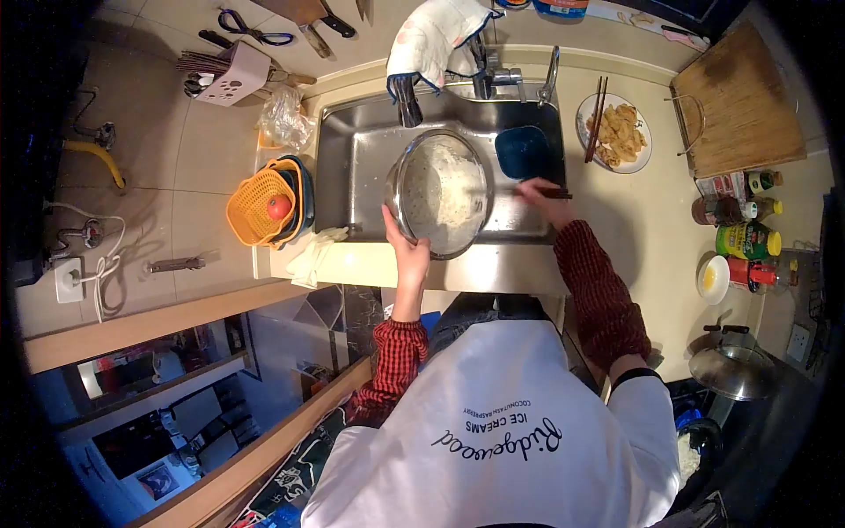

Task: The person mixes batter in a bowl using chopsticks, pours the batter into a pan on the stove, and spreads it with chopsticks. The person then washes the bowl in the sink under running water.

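While our left hand [410,257] steadied the bowl [440,194], our right hand [547,204] was over the right side of the sink [352,189], near its front edge. The bowl was shiny and round, with pale contents, and lay over the middle of the sink, its near side at the front rim; we could not tell whether its base touched the sink floor. Our left fingers held its near left side. Our right fingers were drawn in narrowly around a dark item [556,193], too small to identify, apart from the bowl and just on the near side of the blue tub [522,152].

Beyond the bowl, a white cloth [436,44] hung by the faucet [507,77]. To the right of the sink we had a plate [646,145] of browned food [620,135], with chopsticks [597,120] lying across its left side, and farther right a wooden board [739,101] stood near bottles [744,239]. On the left, an orange basket [249,211] held a red tomato-like item [279,207], and a pale glove [312,255] draped over the front counter edge near the sink's left corner.
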### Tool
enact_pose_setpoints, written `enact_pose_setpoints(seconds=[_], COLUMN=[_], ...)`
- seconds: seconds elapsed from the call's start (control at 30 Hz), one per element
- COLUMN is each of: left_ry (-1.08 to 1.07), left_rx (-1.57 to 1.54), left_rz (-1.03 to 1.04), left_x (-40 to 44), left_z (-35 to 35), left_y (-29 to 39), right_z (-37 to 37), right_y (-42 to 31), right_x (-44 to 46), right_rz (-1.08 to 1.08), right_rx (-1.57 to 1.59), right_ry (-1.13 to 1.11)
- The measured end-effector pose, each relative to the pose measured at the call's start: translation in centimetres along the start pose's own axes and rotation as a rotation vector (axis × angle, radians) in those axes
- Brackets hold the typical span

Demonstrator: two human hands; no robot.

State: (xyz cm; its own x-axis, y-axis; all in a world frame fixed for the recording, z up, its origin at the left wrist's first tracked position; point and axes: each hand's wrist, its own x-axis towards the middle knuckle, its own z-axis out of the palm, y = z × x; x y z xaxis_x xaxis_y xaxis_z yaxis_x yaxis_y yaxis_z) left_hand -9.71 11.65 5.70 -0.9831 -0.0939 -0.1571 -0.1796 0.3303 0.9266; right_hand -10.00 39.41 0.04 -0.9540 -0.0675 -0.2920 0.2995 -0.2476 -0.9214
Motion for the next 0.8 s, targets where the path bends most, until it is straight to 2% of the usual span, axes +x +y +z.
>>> enact_pose_setpoints(seconds=[0.03, 0.07, 0.13, 0.17, 0.27, 0.3, 0.37, 0.43, 0.5, 0.53, 0.6, 0.63, 0.7, 0.8], left_ry=[-0.005, -0.009, -0.039, -0.07, -0.034, -0.03, 0.037, 0.096, -0.087, -0.084, -0.235, -0.234, -0.299, -0.337], left_rx=[-0.12, -0.239, -0.289, -0.341, -0.518, -0.522, -0.59, -0.646, -0.84, -0.849, -0.993, -1.002, -1.2, -1.154], left_rz=[0.014, 0.029, -0.03, -0.09, -0.062, -0.059, -0.279, -0.306, -0.318, -0.319, -0.519, -0.519, -0.657, -0.713], left_x=[-0.1, -0.2, -0.6, -0.7, -0.6, -0.7, -1.1, -1.3, -1.3, -1.2, -1.0, -1.1, -1.4, -1.6], left_z=[0.1, 0.2, 0.0, 0.1, 0.6, 0.6, 0.8, 1.2, 1.3, 1.6, 2.1, 2.5, 3.3, 3.7], left_y=[0.1, 0.3, 2.0, 2.5, -0.6, -1.0, -1.9, -2.6, -4.0, -4.2, -4.1, -3.9, -3.0, -2.5], right_z=[0.1, 0.2, 0.5, 0.5, 1.0, 0.9, 0.8, 1.2, 1.7, 2.2, 3.0, 2.9, 2.8, 3.0], right_y=[0.0, -0.1, -0.9, -1.0, -2.7, -3.5, -4.5, -5.9, -8.4, -9.9, -12.3, -12.7, -13.4, -14.2], right_x=[0.1, -0.1, -0.7, -0.7, -1.0, -1.3, -2.3, -3.2, -4.2, -4.7, -5.5, -5.5, -5.5, -5.2], right_rz=[-0.047, -0.046, -0.035, -0.035, -0.052, -0.055, -0.201, -0.203, -0.289, -0.288, -0.287, -0.287, -0.254, -0.277], right_rx=[0.042, 0.042, -0.151, -0.153, -0.01, -0.014, -0.155, -0.151, -0.189, -0.198, -0.154, -0.162, -0.227, -0.377], right_ry=[0.176, 0.175, -0.153, -0.151, 0.105, 0.101, 0.046, 0.06, 0.141, 0.138, 0.14, 0.138, 0.044, -0.018])
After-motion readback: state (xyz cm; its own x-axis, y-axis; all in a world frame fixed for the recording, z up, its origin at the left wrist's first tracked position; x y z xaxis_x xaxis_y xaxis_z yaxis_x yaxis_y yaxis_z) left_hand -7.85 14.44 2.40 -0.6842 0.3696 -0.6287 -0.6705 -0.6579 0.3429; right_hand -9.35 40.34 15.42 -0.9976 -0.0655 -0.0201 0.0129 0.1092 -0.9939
